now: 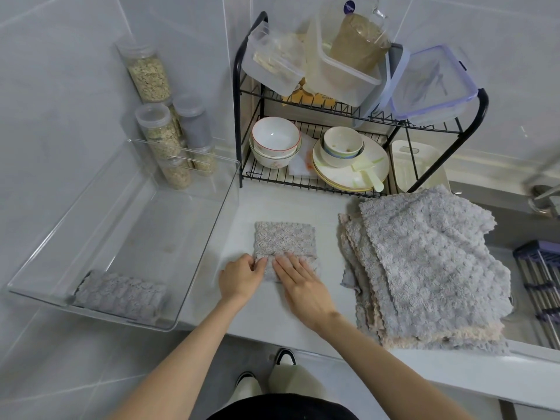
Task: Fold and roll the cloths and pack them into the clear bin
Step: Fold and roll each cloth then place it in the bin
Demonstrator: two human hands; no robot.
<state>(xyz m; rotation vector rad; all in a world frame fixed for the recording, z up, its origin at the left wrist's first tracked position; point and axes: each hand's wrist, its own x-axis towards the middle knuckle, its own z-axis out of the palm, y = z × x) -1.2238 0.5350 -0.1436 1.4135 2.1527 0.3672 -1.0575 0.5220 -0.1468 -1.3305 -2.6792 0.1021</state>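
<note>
A folded grey-beige cloth (283, 239) lies on the white counter in the middle, its near end turned up into the start of a roll. My left hand (241, 278) curls its fingers onto the roll's left end. My right hand (298, 281) lies flat with straight fingers on the roll's right part. The clear bin (212, 234) stands at the left, and one rolled grey cloth (119, 294) lies in its near corner. A stack of several flat cloths (430, 268) sits at the right, grey on top with beige ones below.
A black two-tier dish rack (239, 122) with bowls, plates and plastic containers stands behind the cloth. Jars of grain (157, 133) stand behind the bin. A sink and tap (542, 195) lie at the far right. The counter's front edge is just below my wrists.
</note>
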